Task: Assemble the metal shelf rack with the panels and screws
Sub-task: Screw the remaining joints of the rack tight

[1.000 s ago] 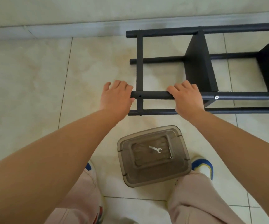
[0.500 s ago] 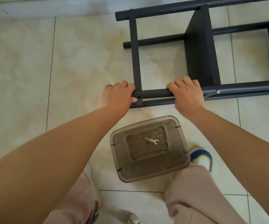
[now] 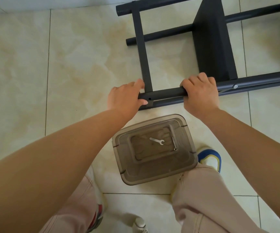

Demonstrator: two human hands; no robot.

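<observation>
Head view: the metal shelf rack (image 3: 210,52) lies on its side on the tiled floor (image 3: 35,73), its near upper tube (image 3: 166,93) running between the 2 hands. The left hand (image 3: 125,98) wraps the open end of that tube, fingers curled over the far side and thumb lying along the near side, just beside a bare screw hole (image 3: 149,99). The right hand (image 3: 200,94) clamps the same tube further along, knuckles up, fingers rolled fully over it. Just right of that grip a fitted screw (image 3: 235,86) shows, and a dark panel (image 3: 211,39) stands on edge directly beyond it. A flat crossbar (image 3: 143,47) runs away from the left grip toward the far tubes.

The rack looks like rigid painted steel, so it should move as 1 stiff piece without flexing, but its bulk extends well to the right of both grips and out of frame, so I judge the load uneven: that far end will likely drag or swing. The round painted tube may turn in the palm; a grip next to the crossbar joint gives better control.

Below the grips, between the person's feet, a brown translucent box (image 3: 154,148) sits on the floor with a small wrench (image 3: 157,140) on its lid, near but apart from the rack.
</observation>
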